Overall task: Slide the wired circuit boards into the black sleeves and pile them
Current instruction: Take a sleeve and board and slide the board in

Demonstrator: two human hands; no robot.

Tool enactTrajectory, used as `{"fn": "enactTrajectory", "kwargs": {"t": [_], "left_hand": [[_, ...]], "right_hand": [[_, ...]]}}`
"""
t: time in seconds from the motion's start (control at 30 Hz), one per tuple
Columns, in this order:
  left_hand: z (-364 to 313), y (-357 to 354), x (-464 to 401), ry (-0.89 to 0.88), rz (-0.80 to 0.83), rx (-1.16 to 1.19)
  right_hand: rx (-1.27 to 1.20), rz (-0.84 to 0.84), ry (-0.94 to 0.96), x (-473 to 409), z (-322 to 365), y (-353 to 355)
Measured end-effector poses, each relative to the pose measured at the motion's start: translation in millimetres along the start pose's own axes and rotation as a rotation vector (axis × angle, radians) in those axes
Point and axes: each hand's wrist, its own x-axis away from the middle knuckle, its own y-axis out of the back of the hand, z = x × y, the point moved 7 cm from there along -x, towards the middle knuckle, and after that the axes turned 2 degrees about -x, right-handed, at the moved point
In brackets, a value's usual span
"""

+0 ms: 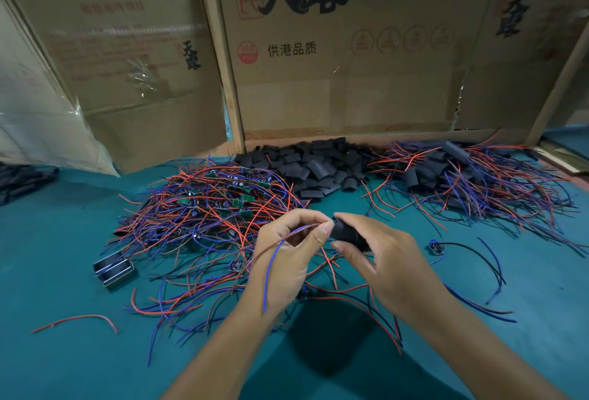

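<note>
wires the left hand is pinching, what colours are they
Red and blue wires, pinched by the left hand at the black sleeve's mouth; head view.

A small assembly workshop is showing itself here: beyond the left hand (288, 259) a tangle of wired circuit boards (204, 208) is lying on green cloth (63, 240), cut black sleeves (306, 166) are heaping farther off, and flattened cardboard cartons (350, 64) are walling the bench.

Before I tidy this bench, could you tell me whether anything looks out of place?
A few strays. One red wire lies alone near the left front of the green table, one wired board sits apart on the right, and a small black-and-metal part rests beside the unsleeved pile.
</note>
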Motion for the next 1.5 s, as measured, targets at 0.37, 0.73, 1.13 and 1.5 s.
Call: {"fn": "enactTrajectory", "kwargs": {"t": [0.37, 0.73, 1.13, 1.5], "left_hand": [[1.4, -2.5, 0.4, -0.014, 0.018, -0.175], [-2.9, 24.6, -4.7, -0.095, -0.104, -0.592], [-25.7, 40.2, -5.8, -0.343, -0.258, -1.250], [-9.3, 97.7, -16.9, -0.111, -0.465, -1.235]], "right_hand": [[-0.012, 0.118, -0.049, 3.7, -2.4, -10.8], [0.417, 0.155, -0.299, -46.2, -76.0, 38.7], [0.733, 0.113, -0.369, -175.7, -160.7, 76.3], [0.580, 0.424, -0.584, -148.1, -189.3, -63.9]]}}
